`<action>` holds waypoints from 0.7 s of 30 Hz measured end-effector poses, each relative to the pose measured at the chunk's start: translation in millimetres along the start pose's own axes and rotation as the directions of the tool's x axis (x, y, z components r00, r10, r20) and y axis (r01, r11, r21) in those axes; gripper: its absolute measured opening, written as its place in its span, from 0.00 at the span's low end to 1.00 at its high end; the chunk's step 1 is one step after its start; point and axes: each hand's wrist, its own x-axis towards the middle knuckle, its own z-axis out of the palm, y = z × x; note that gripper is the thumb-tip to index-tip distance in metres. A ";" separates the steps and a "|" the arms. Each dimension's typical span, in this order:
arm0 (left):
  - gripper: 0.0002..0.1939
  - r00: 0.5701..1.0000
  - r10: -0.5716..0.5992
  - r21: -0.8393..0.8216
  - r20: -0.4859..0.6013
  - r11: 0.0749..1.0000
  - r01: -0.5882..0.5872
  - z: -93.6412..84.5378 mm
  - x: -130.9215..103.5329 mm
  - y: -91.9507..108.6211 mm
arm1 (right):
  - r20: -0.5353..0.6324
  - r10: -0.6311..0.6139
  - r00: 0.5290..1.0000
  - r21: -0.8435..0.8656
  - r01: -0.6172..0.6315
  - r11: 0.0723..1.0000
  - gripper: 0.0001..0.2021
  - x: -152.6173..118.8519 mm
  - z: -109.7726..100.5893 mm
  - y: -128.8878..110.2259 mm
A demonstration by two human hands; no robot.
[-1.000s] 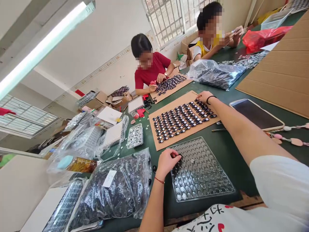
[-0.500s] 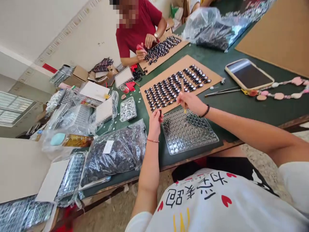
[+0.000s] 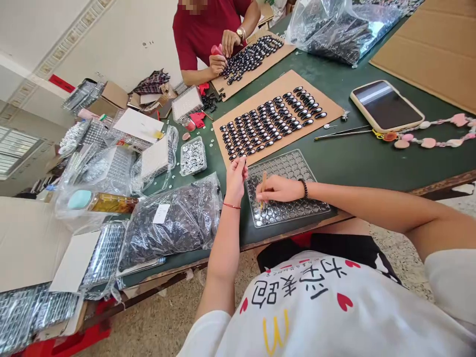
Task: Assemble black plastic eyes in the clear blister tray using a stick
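My right hand [image 3: 280,188] is closed round a thin wooden stick [image 3: 264,184], held nearly upright. Its lower tip is at the near left cells of a clear plastic tray [image 3: 293,213], where a few shiny round pieces [image 3: 265,216] lie. My left hand [image 3: 236,181] is pinched at the tray's far left corner, beside the cardboard sheet [image 3: 293,82]. A small black piece showed in its fingertips a moment ago; now the fingers mostly hide it. Rows of black oval pieces with whitish round faces [image 3: 273,124] cover the sheet.
Opposite, a person in a red shirt [image 3: 208,34] handles black pieces on another board. To my left are a plastic bag of dark pieces [image 3: 174,218], a tub of small discs [image 3: 193,156] and a bottle [image 3: 107,202]. On the right lie tweezers [image 3: 342,134] and a phone [image 3: 386,106].
My right hand has moved with the stick from above the cardboard sheet's near edge down and left over the tray. My left hand stays pinched beside the sheet. The camera view has shifted slightly.
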 end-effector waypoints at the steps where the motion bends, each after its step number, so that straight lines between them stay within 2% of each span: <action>1: 0.11 1.000 -0.011 0.013 0.001 1.000 0.011 0.6 -0.4 0.1 | -0.048 0.020 0.999 0.050 -0.018 0.999 0.15 0.1 -2.7 1.0; 4: 0.11 0.999 -0.043 0.067 0.010 0.997 0.043 2.9 -2.2 0.4 | -0.249 0.097 0.964 0.105 -0.073 0.992 0.16 0.3 -11.7 4.1; 7: 0.12 0.997 -0.064 0.122 0.035 0.991 0.059 4.8 -3.7 0.9 | -0.461 0.148 0.875 0.062 -0.134 0.989 0.16 -0.1 -21.3 6.5; 10: 0.15 0.995 -0.089 0.119 0.049 0.989 0.083 5.1 -4.4 1.6 | -0.600 0.153 0.785 0.040 -0.161 0.986 0.16 -1.0 -30.8 7.3; 12: 0.16 0.989 -0.122 0.136 0.080 0.984 0.110 5.2 -5.3 2.1 | -0.637 0.131 0.760 0.038 -0.140 0.989 0.16 -1.6 -35.9 6.6; 17: 0.19 0.964 -0.181 0.227 0.194 0.964 0.135 7.5 -8.5 2.5 | -0.641 0.117 0.759 0.057 -0.106 0.993 0.16 -1.9 -39.7 4.4; 19: 0.19 0.965 -0.175 0.257 0.197 0.959 0.122 8.9 -9.3 1.8 | -0.658 0.133 0.742 0.090 -0.098 0.991 0.17 -1.6 -37.6 3.9; 21: 0.19 0.980 -0.118 0.305 0.160 0.950 0.065 10.7 -10.1 0.4 | -0.685 0.168 0.709 0.145 -0.094 0.985 0.18 -1.1 -34.3 3.0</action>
